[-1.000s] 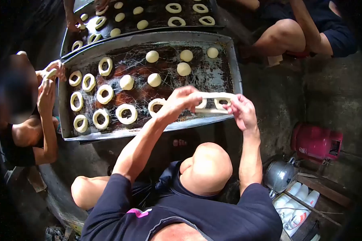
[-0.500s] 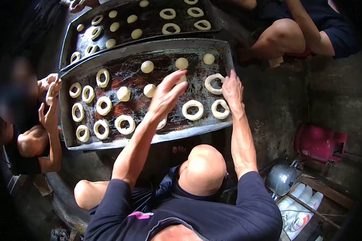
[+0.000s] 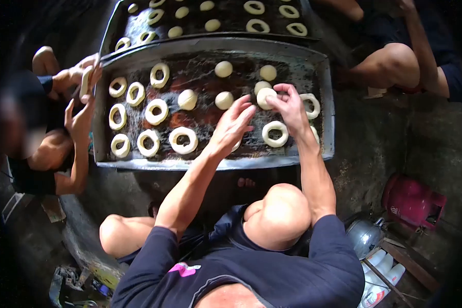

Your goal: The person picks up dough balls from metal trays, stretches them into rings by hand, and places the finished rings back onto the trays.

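My right hand [image 3: 290, 109] has its thumb and fingers closed on the edge of a pale dough ball [image 3: 265, 98], over the right part of a metal baking tray [image 3: 272, 163]. Another dough ball [image 3: 264, 85] lies right behind that one. My left hand [image 3: 232, 127] hovers palm inward over the tray with fingers apart, holding nothing. Nearest to it is a dough ball [image 3: 224, 100]. In front of my right hand lies a dough ring [image 3: 275, 134], and a second dough ring [image 3: 313, 106] is partly covered by that hand. Several more rings fill the tray's left side.
A second tray [image 3: 313, 37] with rings and balls adjoins the far side. At left, a co-worker's hands [image 3: 82, 110] hold a dough ring [image 3: 85, 82]. Another person's knee [image 3: 395, 61] is at upper right. A pink gas cylinder [image 3: 410, 201] and metal pot [image 3: 364, 237] stand right.
My right hand has left the ring by the tray's right edge, moved left and taken hold of a dough ball. My left hand stays over the tray. The whole view has shifted.
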The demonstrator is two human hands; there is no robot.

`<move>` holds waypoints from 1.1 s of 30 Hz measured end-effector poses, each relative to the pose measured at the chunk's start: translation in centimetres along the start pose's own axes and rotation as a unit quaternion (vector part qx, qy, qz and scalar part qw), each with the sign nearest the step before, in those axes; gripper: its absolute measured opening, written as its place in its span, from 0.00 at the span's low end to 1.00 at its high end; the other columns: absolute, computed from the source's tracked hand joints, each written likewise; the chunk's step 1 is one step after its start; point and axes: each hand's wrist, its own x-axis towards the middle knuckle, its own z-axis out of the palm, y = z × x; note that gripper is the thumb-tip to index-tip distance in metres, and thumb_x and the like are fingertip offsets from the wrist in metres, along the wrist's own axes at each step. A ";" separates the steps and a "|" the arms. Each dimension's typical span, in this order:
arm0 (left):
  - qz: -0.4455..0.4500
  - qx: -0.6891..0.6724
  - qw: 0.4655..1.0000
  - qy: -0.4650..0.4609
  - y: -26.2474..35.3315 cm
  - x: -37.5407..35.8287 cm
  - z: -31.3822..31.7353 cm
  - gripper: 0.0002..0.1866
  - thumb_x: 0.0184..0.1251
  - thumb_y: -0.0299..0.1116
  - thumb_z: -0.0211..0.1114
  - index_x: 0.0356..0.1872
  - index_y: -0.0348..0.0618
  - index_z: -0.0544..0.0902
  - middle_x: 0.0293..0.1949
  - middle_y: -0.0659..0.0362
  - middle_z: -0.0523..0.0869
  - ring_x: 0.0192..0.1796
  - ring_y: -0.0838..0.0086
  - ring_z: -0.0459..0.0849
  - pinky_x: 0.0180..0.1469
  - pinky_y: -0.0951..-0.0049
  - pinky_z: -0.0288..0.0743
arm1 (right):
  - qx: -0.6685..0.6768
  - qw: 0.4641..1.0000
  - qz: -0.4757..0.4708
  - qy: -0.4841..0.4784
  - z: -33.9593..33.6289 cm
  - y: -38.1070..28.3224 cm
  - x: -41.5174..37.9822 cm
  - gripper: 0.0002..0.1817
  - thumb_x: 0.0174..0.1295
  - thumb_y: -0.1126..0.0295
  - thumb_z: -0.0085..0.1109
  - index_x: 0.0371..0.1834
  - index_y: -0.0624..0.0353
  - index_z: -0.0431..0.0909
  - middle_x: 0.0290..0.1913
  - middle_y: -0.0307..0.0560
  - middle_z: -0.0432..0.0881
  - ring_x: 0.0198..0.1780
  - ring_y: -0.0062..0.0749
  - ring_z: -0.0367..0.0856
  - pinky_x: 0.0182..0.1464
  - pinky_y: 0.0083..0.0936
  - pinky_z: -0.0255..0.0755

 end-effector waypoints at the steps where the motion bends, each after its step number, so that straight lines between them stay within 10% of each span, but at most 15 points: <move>1: 0.013 -0.001 0.997 -0.071 -0.8 0.6 -0.4 0.31 0.71 0.46 0.56 0.69 0.42 0.62 0.61 0.54 0.72 0.62 0.71 0.72 0.56 0.67 0.74 | 0.042 0.999 0.008 -0.019 1.3 -1.0 -2.0 0.25 0.56 0.74 0.64 0.55 0.68 0.65 0.42 0.50 0.80 0.42 0.26 0.79 0.45 0.20 0.75; 5: 0.090 0.002 0.993 -0.081 -0.6 1.2 -0.6 0.22 0.67 0.32 0.63 0.61 0.38 0.74 0.48 0.57 0.83 0.51 0.75 0.80 0.53 0.74 0.74 | 0.102 0.994 -0.033 -0.028 2.6 -0.7 -5.1 0.27 0.57 0.79 0.60 0.59 0.67 0.62 0.44 0.49 0.80 0.45 0.26 0.80 0.48 0.21 0.76; 9: 0.126 0.000 0.992 0.006 -1.3 0.2 0.6 0.27 0.59 0.22 0.57 0.62 0.36 0.65 0.33 0.61 0.79 0.38 0.80 0.78 0.43 0.79 0.74 | 0.049 0.998 -0.014 -0.046 4.0 -1.6 -5.9 0.23 0.53 0.81 0.60 0.53 0.65 0.67 0.39 0.44 0.80 0.40 0.21 0.79 0.42 0.19 0.77; 13: 0.115 0.039 0.991 -0.050 -1.1 -3.4 2.3 0.31 0.57 0.27 0.61 0.64 0.35 0.63 0.55 0.51 0.74 0.59 0.68 0.73 0.61 0.69 0.67 | -0.055 0.995 -0.083 0.016 3.6 -2.4 -5.3 0.22 0.45 0.81 0.59 0.47 0.64 0.69 0.28 0.31 0.69 0.28 0.11 0.66 0.30 0.12 0.65; 17: 0.128 -0.152 0.980 -0.019 1.1 -2.2 -1.6 0.39 0.54 0.22 0.60 0.70 0.40 0.57 0.32 0.60 0.83 0.35 0.79 0.81 0.42 0.78 0.73 | -0.307 0.891 -0.333 -0.012 5.0 0.8 -6.9 0.09 0.59 0.80 0.51 0.40 0.57 0.77 0.31 0.53 0.78 0.33 0.53 0.78 0.40 0.36 0.73; 20: 0.093 -0.264 0.956 -0.090 0.1 -2.3 -2.6 0.32 0.54 0.28 0.63 0.63 0.36 0.66 0.34 0.59 0.82 0.37 0.78 0.80 0.49 0.73 0.72 | -0.011 0.983 -0.179 -0.041 3.5 0.3 -6.1 0.09 0.61 0.79 0.48 0.40 0.59 0.78 0.32 0.45 0.82 0.33 0.29 0.80 0.39 0.25 0.73; 22: 0.026 -0.077 0.995 -0.062 -0.6 -3.3 -0.6 0.26 0.56 0.26 0.60 0.58 0.35 0.69 0.33 0.59 0.82 0.36 0.78 0.79 0.49 0.73 0.70 | 0.131 0.987 -0.055 -0.072 2.8 -2.6 -6.1 0.09 0.60 0.79 0.49 0.42 0.61 0.76 0.32 0.40 0.81 0.35 0.20 0.79 0.39 0.20 0.73; 24: 0.130 -0.180 0.972 -0.075 0.3 -2.3 -0.7 0.26 0.58 0.27 0.62 0.59 0.35 0.68 0.32 0.58 0.82 0.37 0.77 0.79 0.49 0.72 0.70 | 0.178 0.973 0.010 -0.147 3.5 -3.8 -7.0 0.20 0.56 0.76 0.56 0.53 0.68 0.68 0.37 0.44 0.80 0.38 0.23 0.80 0.43 0.18 0.74; 29: 0.098 -0.119 0.985 -0.079 0.6 -1.7 -0.5 0.21 0.69 0.36 0.58 0.59 0.39 0.69 0.36 0.62 0.80 0.37 0.81 0.76 0.43 0.79 0.70 | -0.088 0.988 -0.021 -0.128 3.8 -3.8 -6.8 0.13 0.65 0.69 0.54 0.47 0.66 0.74 0.37 0.44 0.80 0.31 0.21 0.78 0.35 0.20 0.75; 33: 0.043 0.011 0.993 -0.108 -0.4 -3.5 -0.4 0.14 0.69 0.43 0.61 0.37 0.40 0.78 0.23 0.69 0.74 0.26 0.86 0.69 0.33 0.82 0.65 | -0.155 0.981 -0.051 -0.104 3.5 -4.8 -6.5 0.18 0.72 0.59 0.47 0.35 0.64 0.77 0.21 0.43 0.75 0.20 0.23 0.73 0.23 0.23 0.67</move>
